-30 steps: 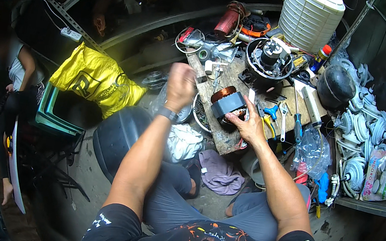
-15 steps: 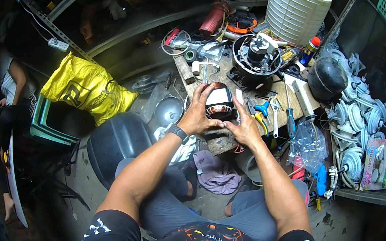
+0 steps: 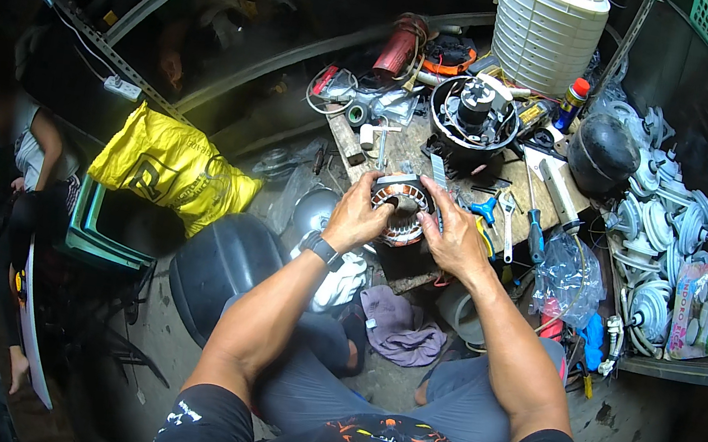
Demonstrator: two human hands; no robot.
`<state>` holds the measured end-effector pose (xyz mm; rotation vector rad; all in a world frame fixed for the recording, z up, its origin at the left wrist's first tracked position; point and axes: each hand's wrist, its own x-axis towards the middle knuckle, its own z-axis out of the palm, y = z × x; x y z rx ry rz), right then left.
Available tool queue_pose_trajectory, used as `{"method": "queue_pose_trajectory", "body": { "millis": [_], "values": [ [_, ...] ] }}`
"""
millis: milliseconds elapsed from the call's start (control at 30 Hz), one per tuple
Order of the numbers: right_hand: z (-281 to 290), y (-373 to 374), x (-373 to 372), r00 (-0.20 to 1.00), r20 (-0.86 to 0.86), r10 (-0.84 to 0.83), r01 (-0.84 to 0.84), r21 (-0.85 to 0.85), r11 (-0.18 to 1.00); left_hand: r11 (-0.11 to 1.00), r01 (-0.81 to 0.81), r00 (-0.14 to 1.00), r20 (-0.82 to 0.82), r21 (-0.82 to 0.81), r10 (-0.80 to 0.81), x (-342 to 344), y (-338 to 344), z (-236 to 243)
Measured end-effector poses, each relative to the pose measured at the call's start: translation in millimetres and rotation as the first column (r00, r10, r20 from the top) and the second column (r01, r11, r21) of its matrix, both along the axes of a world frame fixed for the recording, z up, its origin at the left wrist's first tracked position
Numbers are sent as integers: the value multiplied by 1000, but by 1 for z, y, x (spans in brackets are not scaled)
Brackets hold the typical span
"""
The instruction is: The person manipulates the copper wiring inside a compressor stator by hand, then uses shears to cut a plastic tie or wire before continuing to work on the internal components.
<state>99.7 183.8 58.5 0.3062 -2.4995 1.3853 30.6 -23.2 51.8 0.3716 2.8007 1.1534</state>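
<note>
Two hands grip a copper-wound motor ring over the near part of a wooden desk.
The left hand [image 3: 361, 213] holds one side of the motor ring [image 3: 401, 236] and the right hand [image 3: 459, 239] the other, its open face turned up toward the person; whether the desk [image 3: 407, 145] bears any of its weight cannot be told. A slack grip on either side could let the ring tip and drop past the desk's edge toward the purple cloth [image 3: 404, 329] on the floor. Thumbs pressing near the inner rim might scrape or bend the copper wire. A sideways swing to the right could knock the blue-handled tool [image 3: 486, 209] or wrench [image 3: 508, 226] lying close by.
</note>
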Motion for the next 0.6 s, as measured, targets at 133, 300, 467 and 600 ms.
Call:
{"method": "queue_pose_trajectory", "body": {
  "millis": [133,300,467,600],
  "values": [
    [16,6,0,998,49,34,-33,-4,999,994,3,971,237,-112,24,-1,-1,11],
    [-2,10,-10,978,203,34,-45,52,998,1000,-12,909,416,-26,21,-12,-2,-32],
    [-20,20,-18,962,273,14,-17,8,1000,992,6,907,419,-125,47,-24,7,-38],
    [-7,30,-9,942,333,49,-86,99,991,956,76,975,221,-282,-12,-9,-1,0]
  ]
}}
